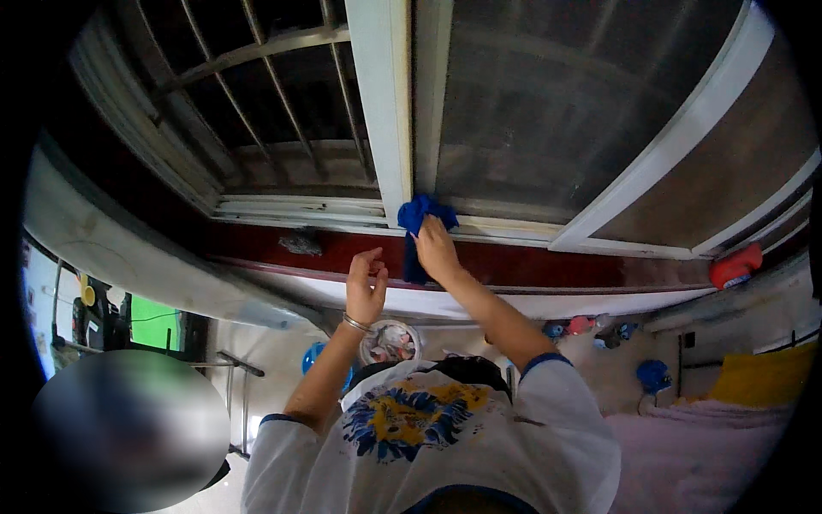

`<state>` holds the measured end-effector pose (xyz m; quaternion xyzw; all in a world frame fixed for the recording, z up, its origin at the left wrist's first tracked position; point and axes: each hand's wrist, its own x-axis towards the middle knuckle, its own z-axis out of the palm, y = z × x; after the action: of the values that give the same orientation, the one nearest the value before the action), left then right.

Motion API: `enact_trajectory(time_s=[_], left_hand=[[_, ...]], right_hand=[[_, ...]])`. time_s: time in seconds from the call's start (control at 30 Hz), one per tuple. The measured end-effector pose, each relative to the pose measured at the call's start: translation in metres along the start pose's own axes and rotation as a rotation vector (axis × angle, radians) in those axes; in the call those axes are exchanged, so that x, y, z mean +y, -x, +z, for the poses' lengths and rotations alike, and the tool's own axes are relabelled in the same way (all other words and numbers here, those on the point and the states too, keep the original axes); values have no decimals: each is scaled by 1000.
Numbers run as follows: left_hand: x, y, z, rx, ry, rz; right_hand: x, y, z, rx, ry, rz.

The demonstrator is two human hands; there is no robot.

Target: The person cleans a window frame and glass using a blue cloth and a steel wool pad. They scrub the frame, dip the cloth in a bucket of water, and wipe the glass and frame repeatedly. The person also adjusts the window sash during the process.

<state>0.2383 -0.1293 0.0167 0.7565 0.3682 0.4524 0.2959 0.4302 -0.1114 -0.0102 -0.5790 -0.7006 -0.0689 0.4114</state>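
Note:
My right hand (437,248) grips a blue cloth (421,210) and presses it against the lower end of the white window frame (383,94). Part of the cloth hangs down over the dark red sill (514,264). To the left of the cloth, my left hand (366,287) is raised before the sill's front edge, fingers loosely curled and apart, with nothing in it. A bracelet circles that wrist. On the sill, left of both hands, lies a crumpled grey piece (300,242); its kind is unclear.
Metal bars (265,68) cross the opening at left; a mesh screen (531,111) fills the right. A red container (735,266) sits at the sill's right end. Below stand a bin (374,346) of litter and a blue round object (317,358). A pink cover (702,454) lies lower right.

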Motion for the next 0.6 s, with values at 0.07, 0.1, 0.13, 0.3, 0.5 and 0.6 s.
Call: enact_trajectory(time_s=[0.07,0.1,0.13,0.3,0.5,0.6], left_hand=[[-4,3,-4,9,-30,-5],[-7,6,-5,14,-42,-11],[-10,6,-6,14,-44,-19],[-21,12,-19,43,-58,-58],[-33,33,-40,107,-155,-86],[-37,30,-36,100,-155,-103]], right_hand=[[6,11,18,64,77,-54],[12,17,19,14,181,-79],[19,23,19,-35,286,-105],[28,15,-28,-238,420,-111],[30,17,-29,-13,352,56],[-1,1,-2,-60,358,-34]])
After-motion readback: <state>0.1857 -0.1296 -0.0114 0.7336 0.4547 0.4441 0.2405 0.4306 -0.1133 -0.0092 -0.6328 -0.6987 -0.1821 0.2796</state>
